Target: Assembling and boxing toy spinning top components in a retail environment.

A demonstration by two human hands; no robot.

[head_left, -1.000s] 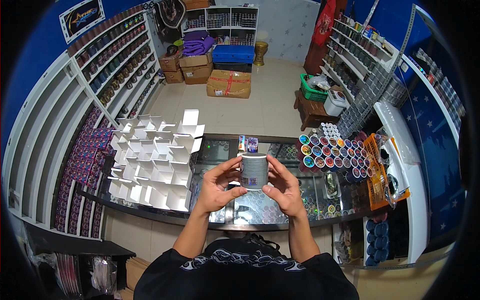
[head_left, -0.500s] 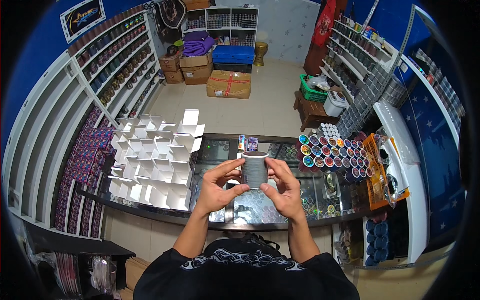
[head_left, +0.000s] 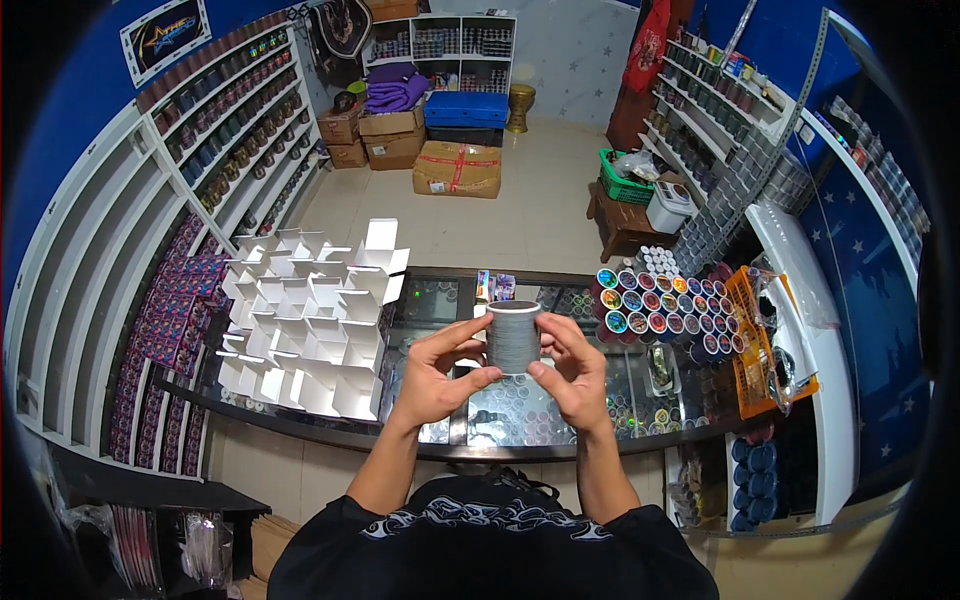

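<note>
Glass counter (head_left: 560, 420) fills the small shop below both hands. Left hand (head_left: 435, 375) and right hand (head_left: 572, 375) pinch a grey spool (head_left: 513, 338) tight between fingers, upright above it. White boxes (head_left: 305, 320) sit left, colourful spools (head_left: 665, 305) right.

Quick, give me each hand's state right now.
Left hand: closed on the grey spool, fingers gripping its left side.
Right hand: closed on the same grey spool, gripping its right side.
</note>
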